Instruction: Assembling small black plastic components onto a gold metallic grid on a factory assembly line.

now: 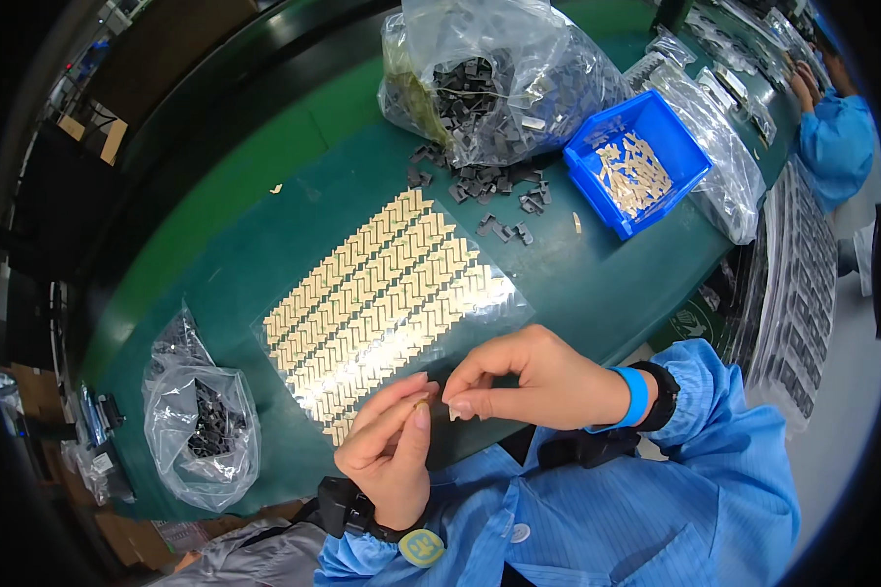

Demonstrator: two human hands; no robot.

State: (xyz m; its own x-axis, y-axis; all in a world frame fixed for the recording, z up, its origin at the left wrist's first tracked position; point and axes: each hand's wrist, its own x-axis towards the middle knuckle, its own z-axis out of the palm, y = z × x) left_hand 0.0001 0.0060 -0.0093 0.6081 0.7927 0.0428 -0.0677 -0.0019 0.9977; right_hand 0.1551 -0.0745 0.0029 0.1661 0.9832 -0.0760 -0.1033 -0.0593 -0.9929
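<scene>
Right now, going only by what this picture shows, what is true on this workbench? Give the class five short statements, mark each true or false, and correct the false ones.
1. The blue bin holds beige pieces. True.
2. The clear sheet lies to the right of the bin. False: the clear sheet lies to its left.
3. The right hand pinches a small pale piece. True.
4. The left hand is inside the large bag. False: the left hand is close to the right hand, at the near side of the sheet.
5. Loose dark parts lie near the large bag. True.
</scene>
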